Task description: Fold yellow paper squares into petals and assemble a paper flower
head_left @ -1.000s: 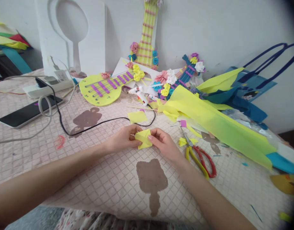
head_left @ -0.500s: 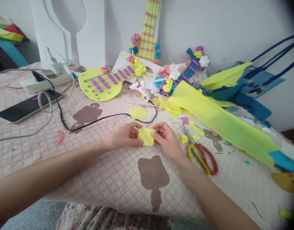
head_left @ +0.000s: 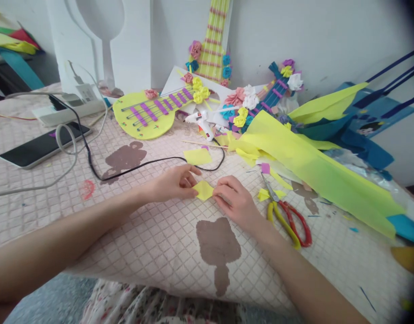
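Note:
A small piece of yellow crepe paper (head_left: 204, 191) is held between my two hands over the tablecloth, turned so that it looks like a diamond. My left hand (head_left: 175, 183) pinches its left corner by the thumb, with the index finger raised a little above. At the opposite corner, my right hand (head_left: 236, 200) has its fingertips closed on the paper. Just beyond lies another yellow paper square (head_left: 197, 156), flat on the cloth. Scissors (head_left: 288, 216) with one yellow and one red handle rest to the right of my right hand.
A white glue gun (head_left: 202, 123) lies behind the squares, its black cord (head_left: 142, 166) curving left. Nearby are a yellow paper guitar (head_left: 146, 128), a long yellow crepe sheet (head_left: 311, 171), a phone (head_left: 41, 146), a power strip (head_left: 70, 112) and a blue bag (head_left: 375, 121).
The yellow paper has turned from squarish to a diamond in my hands. My fingers have shifted to its left and right corners. The view has moved slightly.

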The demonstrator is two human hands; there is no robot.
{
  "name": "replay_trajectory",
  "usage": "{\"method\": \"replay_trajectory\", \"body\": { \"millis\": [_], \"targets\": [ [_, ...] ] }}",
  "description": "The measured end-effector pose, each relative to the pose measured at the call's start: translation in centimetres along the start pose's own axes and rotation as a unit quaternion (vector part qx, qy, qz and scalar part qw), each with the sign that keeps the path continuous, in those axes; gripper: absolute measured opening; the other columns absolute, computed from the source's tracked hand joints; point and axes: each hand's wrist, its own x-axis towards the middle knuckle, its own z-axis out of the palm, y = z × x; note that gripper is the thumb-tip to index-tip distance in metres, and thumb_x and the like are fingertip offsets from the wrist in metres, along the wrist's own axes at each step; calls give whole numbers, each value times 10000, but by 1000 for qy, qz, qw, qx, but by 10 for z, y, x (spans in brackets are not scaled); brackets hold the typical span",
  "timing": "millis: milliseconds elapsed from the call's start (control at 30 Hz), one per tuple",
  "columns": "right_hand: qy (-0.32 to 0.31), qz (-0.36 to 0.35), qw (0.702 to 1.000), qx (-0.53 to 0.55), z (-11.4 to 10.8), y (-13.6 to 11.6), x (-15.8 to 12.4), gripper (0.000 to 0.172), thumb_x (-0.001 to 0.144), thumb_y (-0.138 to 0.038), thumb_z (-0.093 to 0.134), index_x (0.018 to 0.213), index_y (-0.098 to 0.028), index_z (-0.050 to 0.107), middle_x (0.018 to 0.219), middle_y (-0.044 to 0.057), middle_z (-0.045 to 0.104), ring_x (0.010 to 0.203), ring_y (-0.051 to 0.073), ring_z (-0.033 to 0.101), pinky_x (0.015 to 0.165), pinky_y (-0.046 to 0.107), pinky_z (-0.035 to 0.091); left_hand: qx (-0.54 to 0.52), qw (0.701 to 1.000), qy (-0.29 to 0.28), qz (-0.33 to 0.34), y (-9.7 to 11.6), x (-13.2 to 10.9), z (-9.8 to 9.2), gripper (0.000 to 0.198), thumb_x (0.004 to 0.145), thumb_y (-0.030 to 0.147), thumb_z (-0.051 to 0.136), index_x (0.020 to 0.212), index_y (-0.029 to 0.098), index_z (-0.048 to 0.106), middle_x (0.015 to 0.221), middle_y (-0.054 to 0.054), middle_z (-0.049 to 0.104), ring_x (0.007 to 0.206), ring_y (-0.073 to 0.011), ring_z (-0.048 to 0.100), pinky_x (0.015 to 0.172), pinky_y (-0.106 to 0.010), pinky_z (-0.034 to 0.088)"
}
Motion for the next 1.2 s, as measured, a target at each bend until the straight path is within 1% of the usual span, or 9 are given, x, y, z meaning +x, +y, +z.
{"method": "replay_trajectory", "body": {
  "millis": [67,100,200,267,400,600,800,967,1200],
  "targets": [
    [-31,16,999,0,2,0,-1,130,876,-143,460,851,-228,555,911,59,539,871,196,540,766,354,467,128,985,78,79,0,-2,2,366,721,287,686,1033,170,535,950,-49,619,826,-163,599,714,-304,499],
    [-49,24,998,3,2,0,-1,129,874,-138,460,841,-226,549,897,55,541,858,194,540,757,348,467,183,973,88,114,1,-4,3,322,710,277,700,978,170,557,967,-49,607,875,-175,578,751,-312,485],
    [-91,47,994,23,3,1,-2,124,863,-119,473,823,-221,533,865,39,541,825,181,537,735,325,460,262,950,38,164,3,-8,10,196,694,216,711,831,166,580,894,-33,578,886,-181,542,781,-309,455],
    [-99,61,993,36,3,2,-2,122,850,-106,484,824,-218,526,862,32,537,819,173,534,730,315,456,268,949,13,165,3,-9,15,119,725,178,677,786,159,577,855,-33,566,838,-164,536,763,-293,448],
    [-96,86,989,68,3,3,-2,121,824,-102,508,853,-217,529,885,29,533,825,166,533,721,304,455,275,945,3,176,-2,-9,19,20,799,141,585,782,147,577,822,-41,557,789,-149,522,736,-278,432],
    [-78,123,985,96,4,1,-1,110,815,-97,515,793,-202,541,858,20,504,773,145,519,672,278,434,275,946,24,167,-2,-9,20,77,826,127,529,781,145,588,821,-43,537,765,-145,509,700,-265,426],
    [-63,144,982,104,6,-1,-2,106,818,-93,514,781,-192,515,852,16,478,733,128,499,627,258,418,256,956,53,132,0,-9,22,70,808,140,543,761,144,595,843,-48,536,785,-153,517,682,-262,434],
    [-64,147,983,88,8,-2,-1,112,810,-88,517,770,-193,506,851,18,474,751,136,496,651,268,420,261,955,74,119,-1,-9,24,88,802,147,540,728,144,587,831,-49,533,804,-162,519,697,-275,440],
    [-60,153,983,77,11,-3,-2,115,820,-100,508,755,-195,497,845,22,477,785,150,503,673,278,423,253,958,70,118,-1,-9,24,76,799,173,553,735,145,581,830,-41,536,771,-150,512,687,-277,440]
  ]
}}
